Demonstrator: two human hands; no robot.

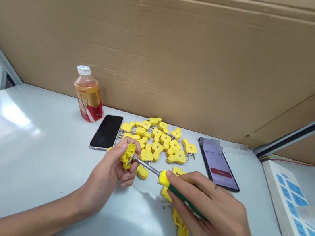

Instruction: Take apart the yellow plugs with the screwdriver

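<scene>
Between the thumb and fingers of my left hand is a yellow plug half, its hollow inner side turned to the right. My right hand grips a screwdriver with a green and yellow handle. The metal shaft points left, and its tip reaches the inside of the plug piece; whether it sits on a screw I cannot tell. Several yellow plugs lie in a loose group beyond my hands. Empty yellow shell halves lie partly under my right hand, with small metal bits beside them.
Left of the plugs lie a dark-screened phone and a drink bottle standing upright. A second phone showing a timer is on the right. A white power strip sits at the far right. Cardboard walls off the table's back.
</scene>
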